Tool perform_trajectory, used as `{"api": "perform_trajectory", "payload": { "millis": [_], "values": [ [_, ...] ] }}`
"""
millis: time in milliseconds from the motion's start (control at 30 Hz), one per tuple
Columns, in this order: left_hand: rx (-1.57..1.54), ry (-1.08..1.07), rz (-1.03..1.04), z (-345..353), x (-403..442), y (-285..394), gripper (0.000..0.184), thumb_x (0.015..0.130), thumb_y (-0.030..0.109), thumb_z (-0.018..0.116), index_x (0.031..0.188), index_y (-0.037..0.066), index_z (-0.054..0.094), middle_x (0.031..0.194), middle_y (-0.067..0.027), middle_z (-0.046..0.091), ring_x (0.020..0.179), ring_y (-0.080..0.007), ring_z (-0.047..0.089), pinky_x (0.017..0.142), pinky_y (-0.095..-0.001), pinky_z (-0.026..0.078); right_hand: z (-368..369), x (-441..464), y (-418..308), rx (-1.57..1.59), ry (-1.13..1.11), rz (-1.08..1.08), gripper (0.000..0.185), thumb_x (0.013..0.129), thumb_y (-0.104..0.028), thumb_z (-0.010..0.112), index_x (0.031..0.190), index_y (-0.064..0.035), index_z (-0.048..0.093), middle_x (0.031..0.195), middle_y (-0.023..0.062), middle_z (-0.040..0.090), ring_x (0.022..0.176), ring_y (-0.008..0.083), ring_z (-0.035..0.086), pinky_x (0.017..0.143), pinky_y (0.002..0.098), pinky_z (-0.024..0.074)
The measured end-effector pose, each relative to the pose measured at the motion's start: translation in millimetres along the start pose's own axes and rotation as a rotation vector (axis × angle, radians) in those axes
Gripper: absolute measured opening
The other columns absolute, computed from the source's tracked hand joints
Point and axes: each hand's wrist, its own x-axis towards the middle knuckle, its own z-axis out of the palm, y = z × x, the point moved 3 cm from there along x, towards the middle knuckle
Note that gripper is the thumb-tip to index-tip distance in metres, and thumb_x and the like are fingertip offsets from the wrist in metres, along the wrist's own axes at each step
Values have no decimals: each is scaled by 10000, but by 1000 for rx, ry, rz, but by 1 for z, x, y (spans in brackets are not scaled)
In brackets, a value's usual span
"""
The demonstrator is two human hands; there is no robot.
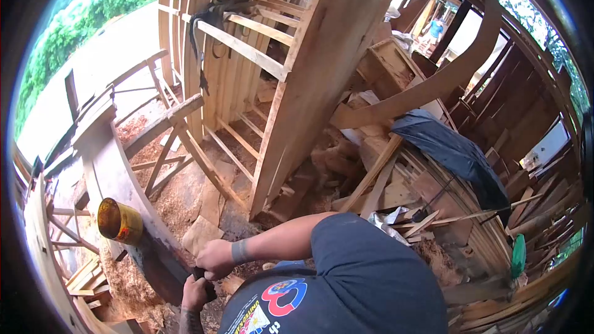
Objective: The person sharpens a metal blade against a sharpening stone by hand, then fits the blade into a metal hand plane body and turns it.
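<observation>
Carrier 1: one long plank (106,159), laid out in front of me; pale at the far end, dark at the end nearest me. On it: one yellow tin (130,224), open-mouthed, side smeared dark.

Carrier 2: floor (238,227) of my workspace, largely under reddish-brown wood shavings (127,284), heaped beside the plank. On it: one flat brown offcut (201,235); one wooden trestle (168,119); one broad board (315,93), standing.

Carrier 3: long boards (470,235), side by side, right of my view. On them: one dark blue plastic sheet (442,148), draped; loose wood strips (422,227).

Carrier 4: slatted frame (244,52). On its rails: one dark cloth (215,13), hanging.
</observation>
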Motion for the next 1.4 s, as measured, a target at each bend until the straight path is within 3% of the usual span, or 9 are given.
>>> {"api": "perform_trajectory", "payload": {
  "millis": [300, 700, 1000, 1100, 1133, 1200, 1233, 1300, 1400],
  "values": [
    [7, -65, -35, 6, 14, -4, 79, 980, 153, 674, 965, 83, 708, 793, 13, 663, 661, -127, 637, 627, -322, 530, 5, -9, 4, -21, 5, 55, 324, 814, -405, 772, 822, -82, 793, 880, 187, 781, 853, 427, 774, 789, 558, 626],
    [-94, -143, -178, -6, 4, -12, 119, 909, 85, 629, 983, 38, 710, 806, -32, 686, 667, -186, 661, 627, -349, 543, 6, -1, 3, -264, -10, -447, 159, 838, -297, 758, 793, -153, 808, 846, 99, 801, 845, 339, 795, 727, 515, 634],
    [-70, -20, -22, -25, 7, -38, 184, 948, 133, 601, 1063, 31, 701, 808, -41, 674, 665, -194, 666, 622, -369, 561, -5, -2, 5, 497, -111, 234, 320, 876, -324, 781, 1032, -45, 791, 997, 206, 803, 963, 395, 779, 860, 488, 615],
    [-117, -154, 3, -21, 12, -34, 229, 958, 189, 617, 1136, 70, 698, 861, -4, 650, 709, -153, 638, 639, -339, 532, -27, -4, -16, 798, 91, 44, 274, 969, -272, 777, 1092, -28, 782, 1023, 142, 796, 956, 255, 766, 872, 414, 609],
    [-11, 5, 196, -18, 11, -38, 262, 992, 250, 637, 1202, 101, 679, 931, 7, 639, 726, -129, 603, 618, -327, 505, -34, -1, -18, 745, 148, -66, 244, 1012, -247, 748, 1128, -34, 777, 1037, 109, 789, 963, 203, 743, 873, 382, 601],
    [-132, -102, 85, -11, 2, -10, 228, 1047, 258, 642, 1209, 98, 650, 890, 17, 604, 686, -132, 574, 573, -333, 473, -48, 1, -11, 818, 166, 71, 275, 1022, -286, 743, 1098, -28, 803, 988, 143, 796, 907, 246, 761, 825, 402, 608],
    [-136, -102, 14, -16, 14, -27, 153, 1056, 199, 618, 1160, 93, 655, 822, 27, 568, 657, -130, 562, 553, -338, 449, -57, -3, -12, 545, 176, 173, 298, 1010, -301, 762, 1077, -15, 809, 988, 170, 803, 906, 273, 775, 820, 410, 613],
    [-131, -37, -21, -3, 4, -4, 99, 1032, 142, 603, 1126, 112, 616, 782, 21, 550, 651, -148, 541, 567, -357, 456, -29, -7, 15, 492, 167, 243, 403, 977, -310, 812, 1240, -6, 776, 1072, 180, 812, 938, 279, 783, 812, 429, 611],
    [-5, 65, 133, -5, 12, -1, 175, 976, 115, 584, 1084, 57, 710, 838, -7, 647, 712, -150, 615, 615, -356, 503, -32, -17, 3, 654, 92, 279, 537, 966, -228, 830, 1431, -2, 686, 1002, 93, 760, 845, 136, 707, 773, 335, 584]
  ]
}}
